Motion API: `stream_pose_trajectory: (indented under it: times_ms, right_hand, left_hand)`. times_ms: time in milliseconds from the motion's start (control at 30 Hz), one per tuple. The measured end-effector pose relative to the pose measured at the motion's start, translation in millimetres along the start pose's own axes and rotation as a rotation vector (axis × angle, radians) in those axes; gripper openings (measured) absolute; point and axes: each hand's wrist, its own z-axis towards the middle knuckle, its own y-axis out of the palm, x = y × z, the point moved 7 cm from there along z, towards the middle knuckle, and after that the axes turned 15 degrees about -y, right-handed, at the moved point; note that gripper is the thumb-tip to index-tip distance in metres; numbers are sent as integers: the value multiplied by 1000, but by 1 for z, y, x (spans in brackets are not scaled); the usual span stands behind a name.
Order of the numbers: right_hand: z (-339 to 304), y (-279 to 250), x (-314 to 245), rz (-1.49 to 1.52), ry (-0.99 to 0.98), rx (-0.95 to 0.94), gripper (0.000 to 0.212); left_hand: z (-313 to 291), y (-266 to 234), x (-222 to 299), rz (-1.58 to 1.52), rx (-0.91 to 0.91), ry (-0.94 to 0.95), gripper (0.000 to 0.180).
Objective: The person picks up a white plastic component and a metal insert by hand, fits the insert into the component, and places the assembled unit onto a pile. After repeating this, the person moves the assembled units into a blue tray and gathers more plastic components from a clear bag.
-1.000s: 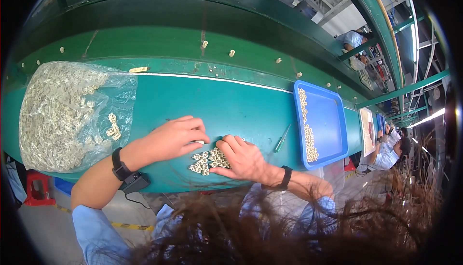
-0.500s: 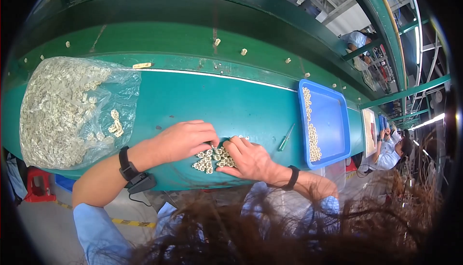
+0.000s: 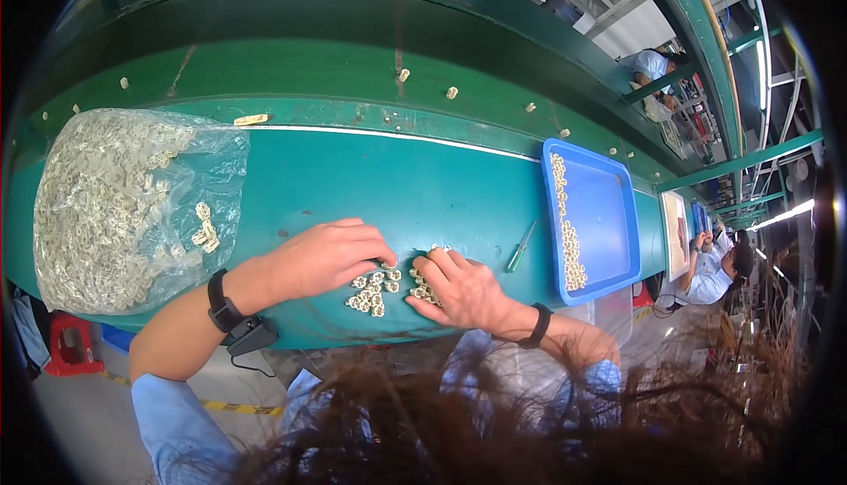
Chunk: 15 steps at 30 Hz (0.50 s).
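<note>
Both hands moved closer vs. a sec ago: left hand (image 3: 331,257) lies flat, fingers open, on the small pale parts (image 3: 372,289) at the table's (image 3: 423,194) near edge. Right hand (image 3: 459,289) presses beside them, fingers curled; can't tell if it grips any. Pile looks tighter.

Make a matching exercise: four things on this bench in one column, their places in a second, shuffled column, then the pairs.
Things:
1. plastic bag
2. blue tray
3. small pale parts
4. green screwdriver

Places:
A. between the left hand and right hand
B. far left of the bench
C. just left of the tray
D. right end of the bench

Pairs: 1-B, 2-D, 3-A, 4-C
</note>
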Motion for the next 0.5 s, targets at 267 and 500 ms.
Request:
stream_pose_trajectory:
  times_ms: [267, 500]
  right_hand:
    - [2, -18, -2, 67, 39, 23, 61]
    - [3, -2, -8, 74, 86, -2, 64]
  left_hand:
    - [-1, -1, 3, -2, -12, -12, 21]
    - [0, -1, 2, 12, -31, 22, 21]
